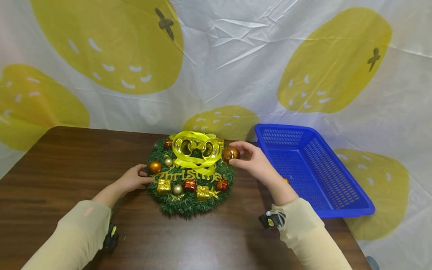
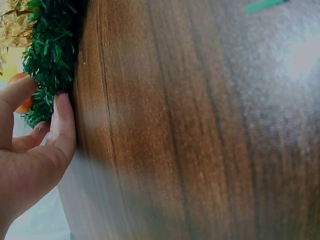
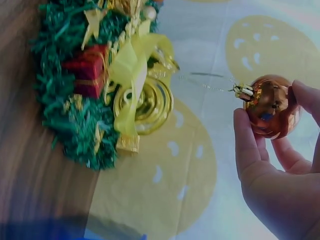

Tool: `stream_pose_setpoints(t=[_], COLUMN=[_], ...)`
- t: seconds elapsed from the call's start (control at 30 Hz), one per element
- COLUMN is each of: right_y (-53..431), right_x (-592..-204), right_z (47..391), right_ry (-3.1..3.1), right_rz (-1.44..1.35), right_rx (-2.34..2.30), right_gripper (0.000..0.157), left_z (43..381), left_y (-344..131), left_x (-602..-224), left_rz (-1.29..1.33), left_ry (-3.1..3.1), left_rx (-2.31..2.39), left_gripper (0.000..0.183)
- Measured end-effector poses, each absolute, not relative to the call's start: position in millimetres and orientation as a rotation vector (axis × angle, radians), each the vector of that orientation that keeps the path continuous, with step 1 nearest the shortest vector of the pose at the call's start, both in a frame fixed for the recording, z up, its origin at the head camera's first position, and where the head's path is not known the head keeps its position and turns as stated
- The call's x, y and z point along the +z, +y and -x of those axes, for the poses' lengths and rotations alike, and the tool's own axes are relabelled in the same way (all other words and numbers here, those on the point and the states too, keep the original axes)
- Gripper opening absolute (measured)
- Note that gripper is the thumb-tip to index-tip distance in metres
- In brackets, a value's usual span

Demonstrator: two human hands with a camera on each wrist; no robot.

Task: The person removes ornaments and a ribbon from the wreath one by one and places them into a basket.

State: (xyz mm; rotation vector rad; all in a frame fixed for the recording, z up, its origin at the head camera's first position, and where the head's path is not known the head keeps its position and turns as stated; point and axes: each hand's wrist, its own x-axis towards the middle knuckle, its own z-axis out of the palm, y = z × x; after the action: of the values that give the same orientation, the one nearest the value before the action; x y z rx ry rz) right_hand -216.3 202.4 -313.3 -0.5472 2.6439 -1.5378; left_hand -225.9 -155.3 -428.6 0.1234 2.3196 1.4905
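A green Christmas wreath point(image 1: 187, 208) lies on the table, trimmed with gold bells point(image 1: 213, 149), yellow ribbon point(image 1: 197, 165), small gift boxes point(image 1: 189, 184), gold lettering and an orange ball point(image 1: 155, 167). At its left edge my left hand point(image 1: 131, 178) grips the greenery, thumb on top and fingers at the outer side, as the left wrist view shows. My right hand point(image 1: 251, 161) pinches a shiny copper Christmas ball point(image 3: 272, 107) between thumb and fingers, beside the wreath's right edge. The ball's gold cap faces the wreath, and a thin thread stretches from it toward the bells.
Right of the wreath stands a blue plastic basket point(image 1: 314, 129); a small orange thing point(image 1: 286, 180) shows in it, mostly behind my right forearm. Behind the brown wooden table point(image 1: 202, 240) hangs a white cloth point(image 1: 229, 75) with yellow fruit prints. A green scrap point(image 2: 265, 5) lies on the table.
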Motion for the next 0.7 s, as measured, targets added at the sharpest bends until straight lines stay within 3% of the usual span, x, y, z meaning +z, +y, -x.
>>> stream_pose_setpoints(t=[0.7], right_y=[260.3], right_x=[-281.0], right_z=[216.0], right_ry=[2.781], right_rz=[0.336], right_rx=[-1.447], right_gripper=[0.046], left_z=[226.4], left_y=[-155.8], left_x=[-429.2], left_rz=[-0.128], left_ry=[2.327], left_rx=[1.474], left_gripper=[0.074])
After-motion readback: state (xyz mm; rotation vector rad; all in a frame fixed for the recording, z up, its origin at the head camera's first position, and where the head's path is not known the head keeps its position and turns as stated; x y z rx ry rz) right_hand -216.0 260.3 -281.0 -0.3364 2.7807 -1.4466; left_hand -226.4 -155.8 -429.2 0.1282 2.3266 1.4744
